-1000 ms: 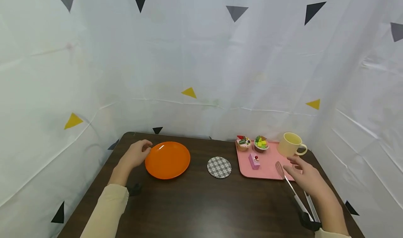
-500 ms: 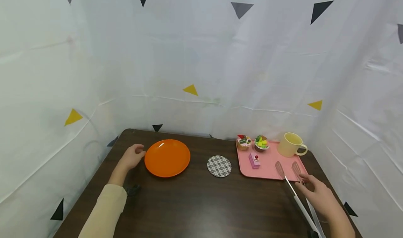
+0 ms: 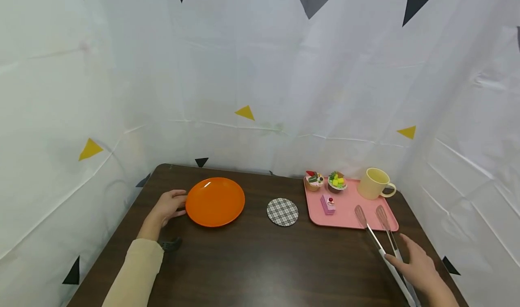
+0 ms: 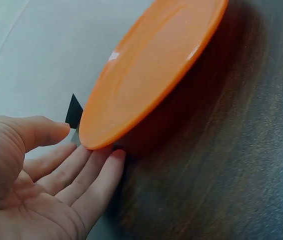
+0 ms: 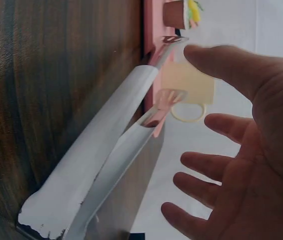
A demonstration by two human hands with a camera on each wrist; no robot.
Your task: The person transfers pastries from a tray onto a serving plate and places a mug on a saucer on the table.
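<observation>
An orange plate (image 3: 215, 202) lies on the dark table at the left. My left hand (image 3: 168, 206) is at its left edge; in the left wrist view the fingers (image 4: 89, 177) reach under the rim, while the thumb stays above and apart from it. At the right lies a pair of tongs (image 3: 400, 282) with pale handles, its slotted heads resting on the pink tray (image 3: 345, 219). Over the tongs' handles is my right hand (image 3: 420, 266), thumb and fingers spread. In the right wrist view a gap shows between that hand and the tongs (image 5: 96, 135).
On the tray sit two toy cupcakes (image 3: 313, 181) (image 3: 336, 182) and a purple cake slice (image 3: 328, 204). A yellow mug (image 3: 371, 185) stands at its back right corner. A checked round coaster (image 3: 282, 212) lies mid-table. White curtains (image 3: 268, 72) enclose the table.
My right hand has drawn back from above the tray toward the tongs' handles and spread wider. My left hand has shifted slightly and its fingers have come to the plate's rim.
</observation>
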